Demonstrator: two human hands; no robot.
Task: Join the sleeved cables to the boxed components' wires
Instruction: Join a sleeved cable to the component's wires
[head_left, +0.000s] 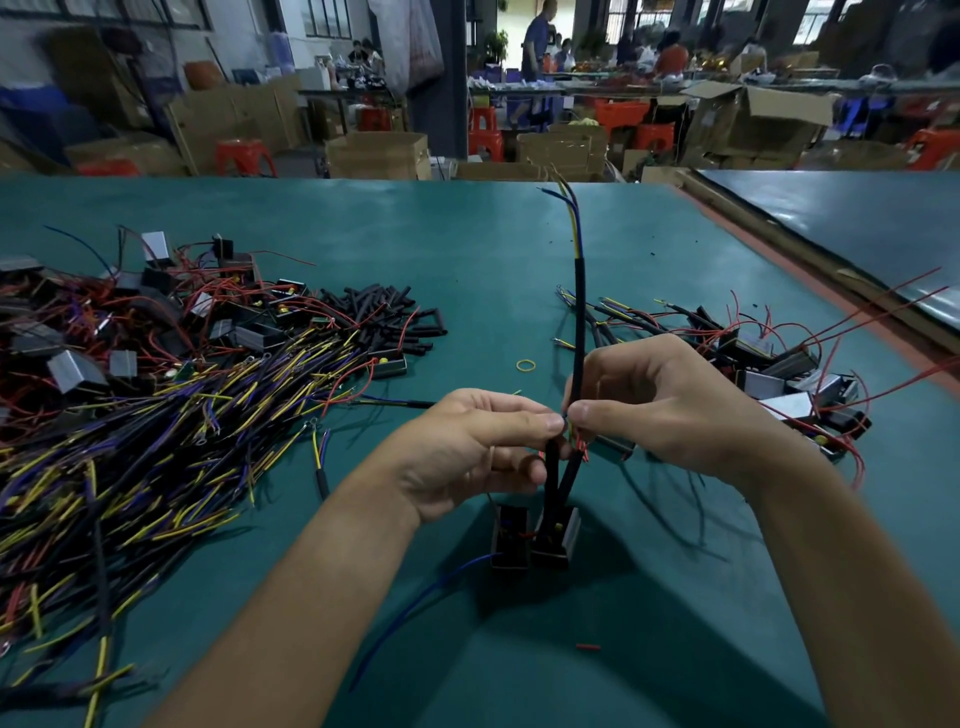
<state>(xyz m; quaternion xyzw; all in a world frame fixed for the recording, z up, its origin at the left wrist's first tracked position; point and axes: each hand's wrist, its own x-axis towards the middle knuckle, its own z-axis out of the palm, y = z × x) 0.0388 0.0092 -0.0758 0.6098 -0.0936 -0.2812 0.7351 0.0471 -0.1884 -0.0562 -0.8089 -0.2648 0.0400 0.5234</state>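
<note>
My left hand (478, 447) and my right hand (670, 405) meet over the green table (467, 249), thumbs and forefingers pinching thin wire ends together. A black sleeved cable (578, 312) rises upright from that pinch, with blue, yellow and black wires fanning out at its top. Two boxed components (535, 538) hang just below my hands on short black sleeves with red wire ends showing. A loose blue wire (415, 603) trails from the left box toward me.
A big heap of sleeved cables (156, 441) and boxed components (78, 369) fills the left. Black tube pieces (384, 322) lie behind it. Joined units (769, 374) with red wires sit on the right. A yellow rubber band (525, 365) lies mid-table. People work in the background.
</note>
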